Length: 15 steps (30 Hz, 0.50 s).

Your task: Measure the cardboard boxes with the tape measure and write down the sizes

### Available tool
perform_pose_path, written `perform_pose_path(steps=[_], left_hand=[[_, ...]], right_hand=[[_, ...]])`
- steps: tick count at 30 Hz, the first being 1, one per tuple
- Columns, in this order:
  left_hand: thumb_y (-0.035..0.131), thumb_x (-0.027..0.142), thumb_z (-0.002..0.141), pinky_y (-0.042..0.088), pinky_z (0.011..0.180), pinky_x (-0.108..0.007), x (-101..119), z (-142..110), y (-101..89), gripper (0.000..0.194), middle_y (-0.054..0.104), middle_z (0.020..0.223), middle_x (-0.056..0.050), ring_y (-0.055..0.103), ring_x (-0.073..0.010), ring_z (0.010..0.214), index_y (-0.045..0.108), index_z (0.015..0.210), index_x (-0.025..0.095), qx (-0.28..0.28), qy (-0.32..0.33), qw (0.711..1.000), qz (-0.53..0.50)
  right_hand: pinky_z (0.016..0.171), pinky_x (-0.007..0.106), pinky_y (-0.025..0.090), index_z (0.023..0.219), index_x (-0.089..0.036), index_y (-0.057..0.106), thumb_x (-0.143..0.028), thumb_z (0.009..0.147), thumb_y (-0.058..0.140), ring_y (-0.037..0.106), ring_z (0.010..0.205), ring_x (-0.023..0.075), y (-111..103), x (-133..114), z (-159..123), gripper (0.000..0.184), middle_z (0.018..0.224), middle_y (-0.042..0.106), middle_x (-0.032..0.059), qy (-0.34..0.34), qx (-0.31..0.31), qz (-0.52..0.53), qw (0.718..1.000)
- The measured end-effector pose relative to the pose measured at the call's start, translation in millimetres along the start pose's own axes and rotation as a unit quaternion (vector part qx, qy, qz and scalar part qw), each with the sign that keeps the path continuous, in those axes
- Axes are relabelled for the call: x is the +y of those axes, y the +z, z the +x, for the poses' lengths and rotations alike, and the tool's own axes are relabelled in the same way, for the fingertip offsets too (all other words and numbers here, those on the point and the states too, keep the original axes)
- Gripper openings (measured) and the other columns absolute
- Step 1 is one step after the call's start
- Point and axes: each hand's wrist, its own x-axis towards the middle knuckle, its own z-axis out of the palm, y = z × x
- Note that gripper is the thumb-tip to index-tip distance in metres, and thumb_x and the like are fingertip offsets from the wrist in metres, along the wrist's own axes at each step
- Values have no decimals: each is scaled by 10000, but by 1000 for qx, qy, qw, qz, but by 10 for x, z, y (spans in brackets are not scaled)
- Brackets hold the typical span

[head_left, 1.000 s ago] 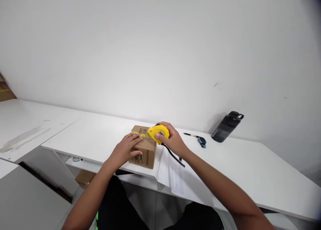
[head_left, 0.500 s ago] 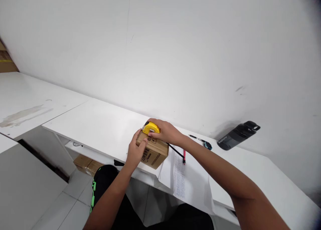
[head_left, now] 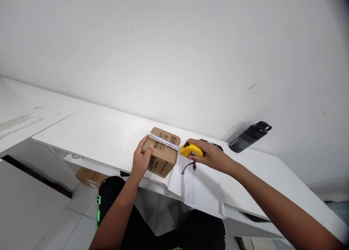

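A small brown cardboard box (head_left: 163, 159) with dark print stands at the front edge of the white desk. My left hand (head_left: 142, 158) grips its left side, thumb on the top face and fingers by the tape's end. Across the top lies the drawn-out blade (head_left: 163, 142) of a tape measure, its numbers facing up. My right hand (head_left: 215, 156) is closed round the yellow tape measure case (head_left: 194, 149), just past the box's right edge. A black wrist strap (head_left: 187, 165) hangs from the case. The exact hold of my left fingertips on the blade's end is hidden.
Printed paper sheets (head_left: 204, 192) lie right of the box and overhang the desk's front edge. A dark water bottle (head_left: 248, 137) rests near the wall. Behind my right hand, a dark item is partly hidden. Another carton (head_left: 91, 177) sits below the desk.
My right hand has moved right with the tape measure case, drawing the blade out across the box top. My left hand stays at the box's left side. The view has shifted slightly.
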Motion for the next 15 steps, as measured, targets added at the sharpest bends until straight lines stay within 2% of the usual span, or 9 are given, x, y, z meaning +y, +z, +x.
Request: perform_pose_path(steps=[5,8,12,15], left_hand=[[573,345,858,476,1026,-378,19,2,0,507,611,1339,-93,592,-260,1195,558,1345,204,6,7,1000,-2],[576,345,857,470,1034,-388,5,23,4,511,606,1343,-98,587,-263,1202,550,1347,206,10,-2,1000,-11],[561,444,877,448,1054,-432,-44,-36,92,526,588,1347,-124,559,-288,1237,532,1348,210,45,-11,999,2],[557,546,866,383,1107,-465,-106,-268,179,693,435,1484,-154,437,-314,1361,384,1456,225,61,-35,998,3]], right_hand=[[859,392,522,1320,-317,524,-479,838,617,649,1020,246,45,77,-73,517,1238,657,41,49,35,28,998],[799,390,541,1307,-305,544,-484,810,646,673,919,238,43,-3,-4,538,1164,690,42,63,62,56,995],[796,404,541,1286,-282,563,-484,792,664,679,897,244,162,-286,300,543,1121,710,44,36,125,64,990],[893,433,512,1290,-273,566,-475,795,659,651,1039,271,306,-545,624,543,1211,684,53,5,161,47,986]])
